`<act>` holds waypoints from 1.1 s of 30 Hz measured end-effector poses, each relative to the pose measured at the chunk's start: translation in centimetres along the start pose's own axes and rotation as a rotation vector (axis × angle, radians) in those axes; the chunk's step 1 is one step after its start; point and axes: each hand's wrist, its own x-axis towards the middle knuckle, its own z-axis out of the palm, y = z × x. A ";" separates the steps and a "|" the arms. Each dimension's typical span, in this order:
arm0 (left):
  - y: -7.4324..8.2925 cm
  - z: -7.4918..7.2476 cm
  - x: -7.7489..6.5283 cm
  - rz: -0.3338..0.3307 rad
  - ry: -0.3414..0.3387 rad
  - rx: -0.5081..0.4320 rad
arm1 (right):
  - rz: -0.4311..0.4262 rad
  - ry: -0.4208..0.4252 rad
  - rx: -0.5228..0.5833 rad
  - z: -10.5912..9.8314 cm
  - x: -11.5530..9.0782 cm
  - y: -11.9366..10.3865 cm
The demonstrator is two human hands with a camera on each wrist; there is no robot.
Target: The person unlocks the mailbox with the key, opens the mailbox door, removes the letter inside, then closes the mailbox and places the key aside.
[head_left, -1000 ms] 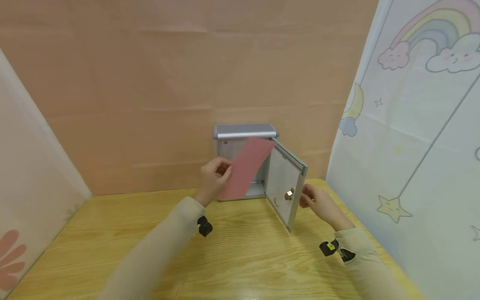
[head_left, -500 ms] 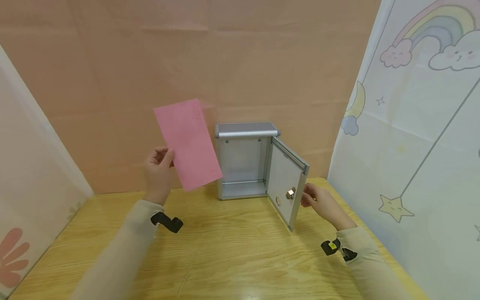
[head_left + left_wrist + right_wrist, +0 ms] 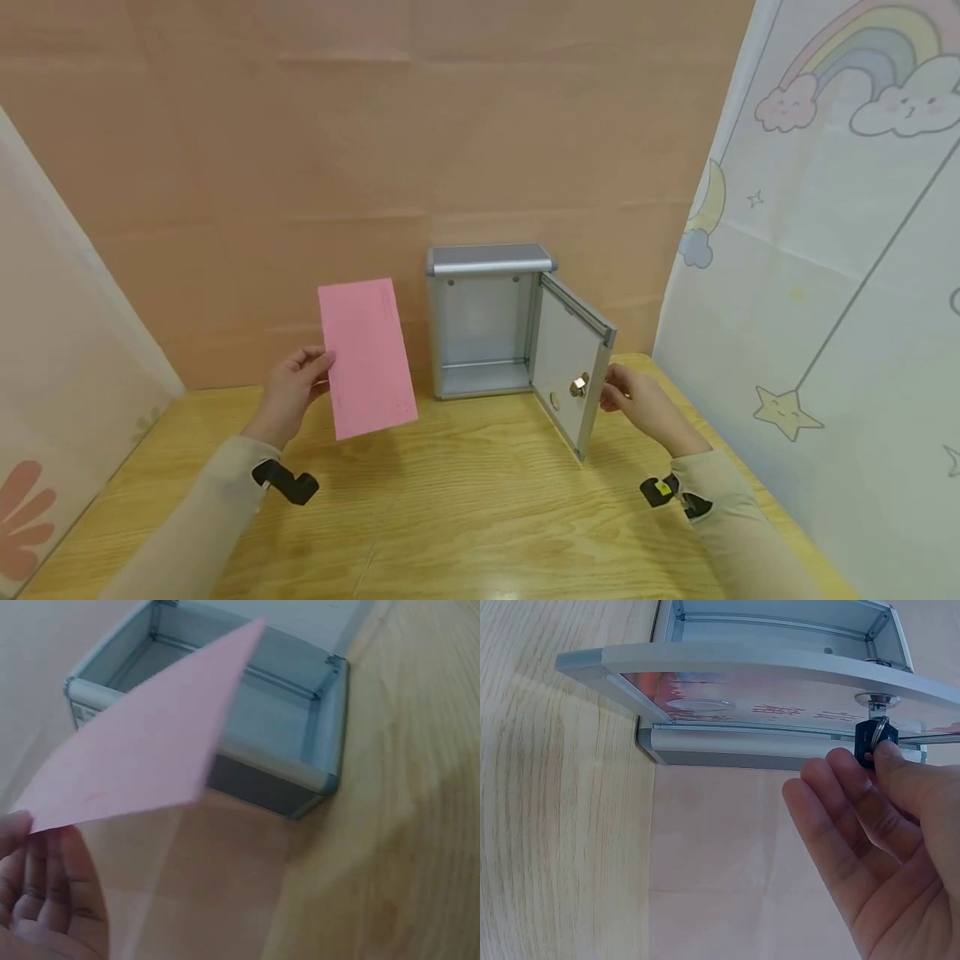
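My left hand [image 3: 294, 390] pinches a pink envelope [image 3: 366, 358] by its left edge, held up to the left of a metal mailbox [image 3: 491, 260]. In the left wrist view the envelope [image 3: 150, 742] overlaps the box, thumb on one face and fingers behind it. The mailbox door [image 3: 572, 358] stands swung out to the right, and the inside shows bare walls. At the door's outer face, my right hand [image 3: 637, 398] pinches a black-headed key [image 3: 868, 741] in the lock [image 3: 877, 699], as the right wrist view shows. The lock's inner end [image 3: 579, 386] shows on the door's inside.
The mailbox stands at the back of a wooden table [image 3: 450, 508], against an orange-brown backdrop [image 3: 300, 167]. A white wall sheet with printed drawings [image 3: 832, 275] rises along the right edge, another sheet [image 3: 67, 333] along the left.
My left hand has drawn the envelope out from in front of the mailbox opening to the left, raised it, then lowered it. The right hand and the door have stayed put.
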 end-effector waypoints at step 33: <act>-9.4 0.1 -0.2 -0.297 -0.182 0.470 | 0.007 -0.008 0.017 0.3 0.2 0.1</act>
